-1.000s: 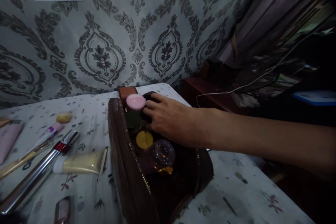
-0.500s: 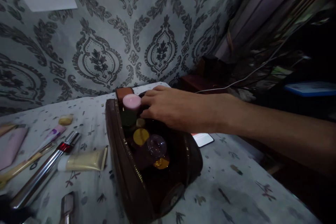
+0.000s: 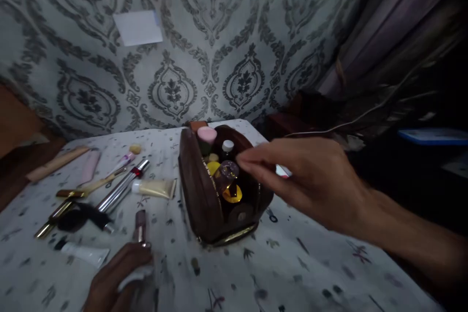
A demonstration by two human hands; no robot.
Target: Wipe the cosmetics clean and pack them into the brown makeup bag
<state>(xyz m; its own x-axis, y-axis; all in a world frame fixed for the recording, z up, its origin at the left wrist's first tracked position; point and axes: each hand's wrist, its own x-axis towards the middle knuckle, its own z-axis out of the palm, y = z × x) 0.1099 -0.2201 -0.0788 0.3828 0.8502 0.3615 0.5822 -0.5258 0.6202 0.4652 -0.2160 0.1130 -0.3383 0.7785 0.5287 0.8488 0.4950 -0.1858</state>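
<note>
Left hand [image 3: 119, 273] curls over a glossy bottle [image 3: 140, 226], grip unclear; right hand [image 3: 310, 175], pinched closed, hovers at the leathery brown bag's [image 3: 197, 195] wide, zip-edged mouth.

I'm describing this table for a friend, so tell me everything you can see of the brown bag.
The dark brown bag looks like leather, with gold-toned zipper teeth along its opening and a lighter tan piece at the far end. It stands open on the patterned white cloth, holding several containers, including a white-capped bottle. The right hand overlaps its right side in view; contact is unclear.
</note>
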